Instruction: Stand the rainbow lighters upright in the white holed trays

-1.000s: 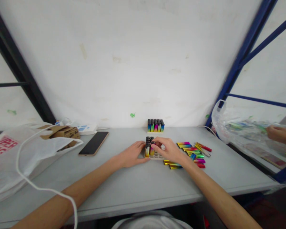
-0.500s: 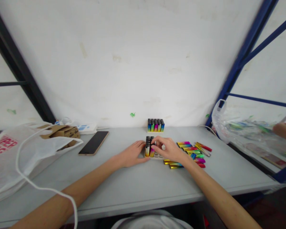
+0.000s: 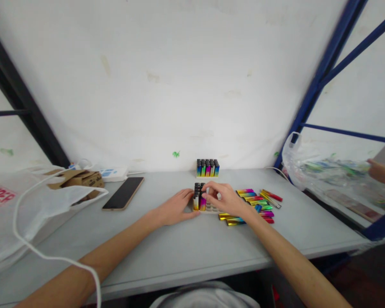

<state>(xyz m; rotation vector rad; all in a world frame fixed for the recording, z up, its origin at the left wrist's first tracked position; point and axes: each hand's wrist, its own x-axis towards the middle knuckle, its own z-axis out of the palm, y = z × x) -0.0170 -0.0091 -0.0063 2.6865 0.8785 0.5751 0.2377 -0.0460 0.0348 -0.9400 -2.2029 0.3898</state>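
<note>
A pale tray [image 3: 214,210] with round slots stands on the table in front of me, its left part holding several upright lighters [image 3: 196,201] with black tops and shiny bodies. My left hand [image 3: 176,208] is curved round the tray's left side, thumb along the front edge and fingers by the side. From the right, my right hand [image 3: 226,199] reaches over the tray, thumb and forefinger pinched at the top of a purple and yellow lighter [image 3: 203,204] standing in the front row. Beside that hand lies a loose heap of shiny coloured lighters [image 3: 255,201].
A filled block of lighters [image 3: 208,168] stands near the wall. On the left are a phone [image 3: 123,193], a white power strip [image 3: 114,173] and a plastic bag [image 3: 45,214] with cardboard. A white cable crosses my left forearm. At far right, another person's hand [image 3: 384,174] shows.
The view has shifted slightly. My right hand stays at the front-row lighter, its fingers a little higher on it. My left hand keeps its place at the tray.
</note>
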